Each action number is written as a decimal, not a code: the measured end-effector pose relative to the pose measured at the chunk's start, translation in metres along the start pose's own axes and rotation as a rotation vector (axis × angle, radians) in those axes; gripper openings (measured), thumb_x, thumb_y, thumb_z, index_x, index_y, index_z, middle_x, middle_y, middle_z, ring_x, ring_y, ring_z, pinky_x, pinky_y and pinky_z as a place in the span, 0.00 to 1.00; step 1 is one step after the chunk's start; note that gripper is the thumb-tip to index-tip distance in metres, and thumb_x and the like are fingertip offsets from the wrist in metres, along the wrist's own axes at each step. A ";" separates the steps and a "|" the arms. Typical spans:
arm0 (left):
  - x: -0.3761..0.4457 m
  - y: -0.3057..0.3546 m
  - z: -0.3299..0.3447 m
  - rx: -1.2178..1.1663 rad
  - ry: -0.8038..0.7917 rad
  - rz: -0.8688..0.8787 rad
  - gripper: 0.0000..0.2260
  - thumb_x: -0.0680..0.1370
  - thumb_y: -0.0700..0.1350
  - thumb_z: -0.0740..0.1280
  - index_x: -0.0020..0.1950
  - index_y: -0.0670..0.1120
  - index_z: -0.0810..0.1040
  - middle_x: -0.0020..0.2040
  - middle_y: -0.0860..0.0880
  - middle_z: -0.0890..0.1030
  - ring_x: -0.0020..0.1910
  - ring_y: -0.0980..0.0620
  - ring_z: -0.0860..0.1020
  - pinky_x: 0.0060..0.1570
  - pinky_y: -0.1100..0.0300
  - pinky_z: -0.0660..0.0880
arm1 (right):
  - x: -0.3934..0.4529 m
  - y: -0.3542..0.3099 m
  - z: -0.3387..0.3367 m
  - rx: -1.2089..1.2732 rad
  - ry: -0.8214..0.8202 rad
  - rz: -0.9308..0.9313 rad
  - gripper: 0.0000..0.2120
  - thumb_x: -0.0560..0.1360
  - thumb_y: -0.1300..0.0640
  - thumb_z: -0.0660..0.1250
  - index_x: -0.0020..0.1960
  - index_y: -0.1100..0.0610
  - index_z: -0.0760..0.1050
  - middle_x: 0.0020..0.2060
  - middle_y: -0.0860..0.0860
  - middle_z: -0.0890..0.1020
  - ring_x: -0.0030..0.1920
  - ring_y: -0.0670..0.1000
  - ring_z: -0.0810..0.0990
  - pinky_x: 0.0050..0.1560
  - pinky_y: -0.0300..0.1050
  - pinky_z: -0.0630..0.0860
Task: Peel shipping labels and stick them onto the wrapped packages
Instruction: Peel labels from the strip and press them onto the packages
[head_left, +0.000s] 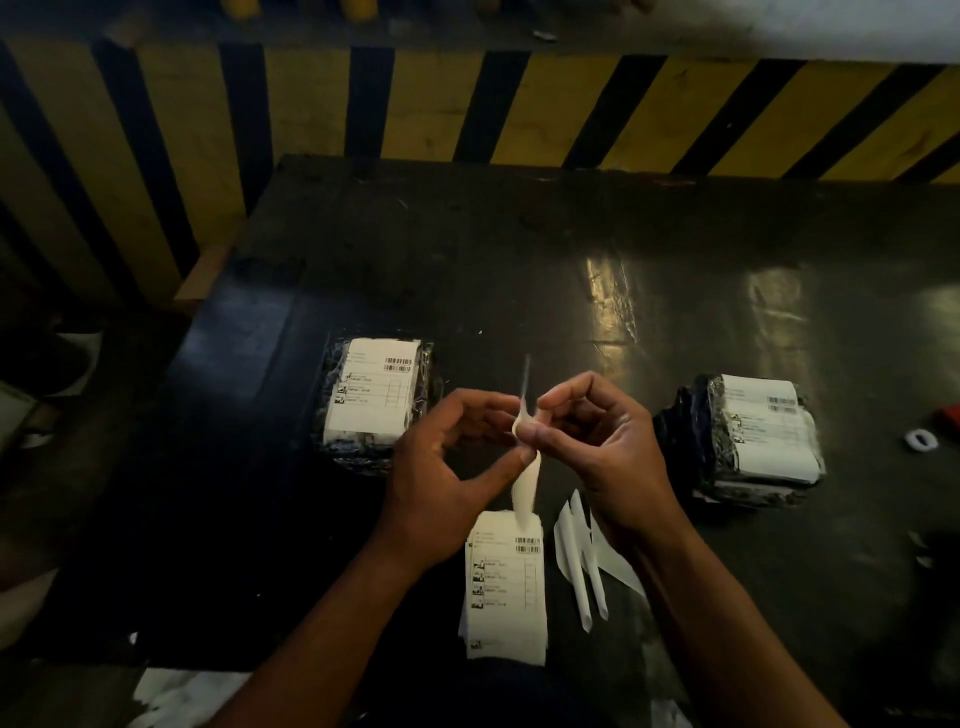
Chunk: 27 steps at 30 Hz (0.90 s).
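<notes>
My left hand (447, 467) and my right hand (602, 447) meet above the middle of the black table (519, 249) and pinch one shipping label (523, 483) seen edge-on, with its backing curling apart between the fingertips. A stack of unpeeled labels (506, 587) lies just below my hands. A wrapped package (376, 400) with a white label on top sits to the left. On the right stands a pile of wrapped packages (748, 441), its top one labelled too.
Curled strips of peeled backing paper (584, 561) lie right of the label stack. A small white ring (919, 440) and something red (950, 415) sit at the right edge. A yellow-and-black striped barrier (467, 104) runs behind the table. White scraps (192, 696) lie on the floor.
</notes>
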<state>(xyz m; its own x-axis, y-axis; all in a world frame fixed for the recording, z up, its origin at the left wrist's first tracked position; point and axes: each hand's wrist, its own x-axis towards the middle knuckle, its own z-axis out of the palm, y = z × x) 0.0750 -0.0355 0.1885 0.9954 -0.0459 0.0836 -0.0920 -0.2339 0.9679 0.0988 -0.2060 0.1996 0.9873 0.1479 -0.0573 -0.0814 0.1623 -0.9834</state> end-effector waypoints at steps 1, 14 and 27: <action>0.000 0.001 0.000 -0.034 0.005 -0.016 0.17 0.74 0.41 0.77 0.61 0.49 0.79 0.54 0.54 0.85 0.56 0.54 0.84 0.56 0.57 0.82 | 0.000 0.000 0.000 0.006 0.008 0.006 0.14 0.67 0.61 0.78 0.49 0.60 0.78 0.41 0.56 0.83 0.45 0.54 0.84 0.54 0.50 0.82; 0.000 -0.005 0.001 -0.253 0.232 -0.123 0.16 0.77 0.34 0.71 0.62 0.48 0.79 0.49 0.47 0.86 0.51 0.50 0.86 0.46 0.58 0.84 | 0.001 0.015 -0.004 -0.050 0.119 0.016 0.06 0.74 0.66 0.73 0.48 0.59 0.79 0.47 0.53 0.85 0.51 0.53 0.85 0.52 0.49 0.83; -0.008 -0.020 0.022 -0.116 0.369 -0.024 0.11 0.82 0.37 0.67 0.61 0.47 0.83 0.58 0.52 0.82 0.58 0.53 0.83 0.52 0.60 0.82 | -0.008 0.026 0.016 0.081 0.215 0.129 0.09 0.74 0.62 0.73 0.52 0.56 0.86 0.52 0.51 0.88 0.58 0.50 0.85 0.65 0.56 0.78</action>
<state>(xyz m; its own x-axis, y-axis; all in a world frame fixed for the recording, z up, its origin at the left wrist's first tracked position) 0.0688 -0.0515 0.1631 0.9413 0.3155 0.1203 -0.0866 -0.1188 0.9891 0.0862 -0.1870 0.1771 0.9737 -0.0366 -0.2248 -0.2103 0.2342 -0.9492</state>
